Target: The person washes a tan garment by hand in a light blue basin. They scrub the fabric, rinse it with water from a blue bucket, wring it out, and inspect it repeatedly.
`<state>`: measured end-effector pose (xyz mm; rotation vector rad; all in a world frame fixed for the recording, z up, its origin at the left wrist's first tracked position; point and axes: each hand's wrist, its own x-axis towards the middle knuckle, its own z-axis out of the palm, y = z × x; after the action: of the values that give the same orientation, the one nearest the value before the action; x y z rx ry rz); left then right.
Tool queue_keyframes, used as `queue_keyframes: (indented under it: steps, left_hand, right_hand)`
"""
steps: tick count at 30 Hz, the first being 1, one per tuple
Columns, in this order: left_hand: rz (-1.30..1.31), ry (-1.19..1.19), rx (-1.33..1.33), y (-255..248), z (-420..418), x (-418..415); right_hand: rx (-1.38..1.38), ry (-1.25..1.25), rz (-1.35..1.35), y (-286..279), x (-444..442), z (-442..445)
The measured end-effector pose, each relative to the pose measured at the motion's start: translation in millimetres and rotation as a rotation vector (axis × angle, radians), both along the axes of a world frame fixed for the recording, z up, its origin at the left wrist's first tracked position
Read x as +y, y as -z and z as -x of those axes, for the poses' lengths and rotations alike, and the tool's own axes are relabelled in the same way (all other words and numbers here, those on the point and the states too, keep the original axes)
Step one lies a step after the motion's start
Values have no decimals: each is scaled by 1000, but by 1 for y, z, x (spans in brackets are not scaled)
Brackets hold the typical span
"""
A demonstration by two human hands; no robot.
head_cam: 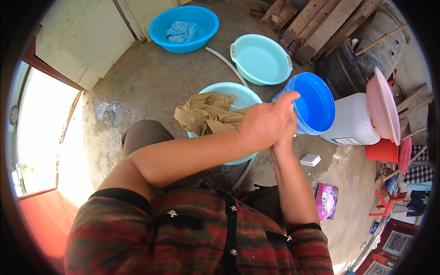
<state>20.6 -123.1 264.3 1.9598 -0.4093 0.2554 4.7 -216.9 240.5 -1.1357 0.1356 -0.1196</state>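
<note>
My left hand (259,123) reaches across from the left and meets my right hand (288,129) above the right side of a light turquoise basin (245,90). The hands overlap with fingers bent, their far sides hidden. A wet tan cloth (211,110) lies bunched in this basin, spills over its left rim and runs up behind my left hand. Whether either hand grips it cannot be made out. Just beyond the hands stands a blue bucket (314,105) with liquid in it.
A blue basin (184,47) holding a light blue cloth (182,32) and another turquoise basin (263,60) stand farther off. A grey hose (228,63) crosses the wet floor. A white jug (354,118), pink basin (383,106), white soap-like block (310,160) and purple packet (327,202) are right.
</note>
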Motion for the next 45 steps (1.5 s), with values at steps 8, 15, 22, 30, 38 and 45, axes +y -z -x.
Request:
queue_keyframes:
  steps: [8,15,22,30,38,45]
  left_hand:
    - [35,53,-71,-10,8,0]
    - [-36,-15,45,-6,5,1]
    - [-54,-146,122,-9,-6,6]
    - [-60,-131,89,9,-4,-2]
    - [-64,-137,96,7,-13,-1]
    - [-37,-183,-8,17,-14,-1]
  right_hand:
    - [-104,-4,144,10,-3,-1]
    - [34,-32,-7,5,3,0]
    - [39,-69,138,0,10,3]
    - [84,-149,151,5,1,-6]
    - [3,-132,145,9,2,-5]
    - [112,-84,222,4,4,-7]
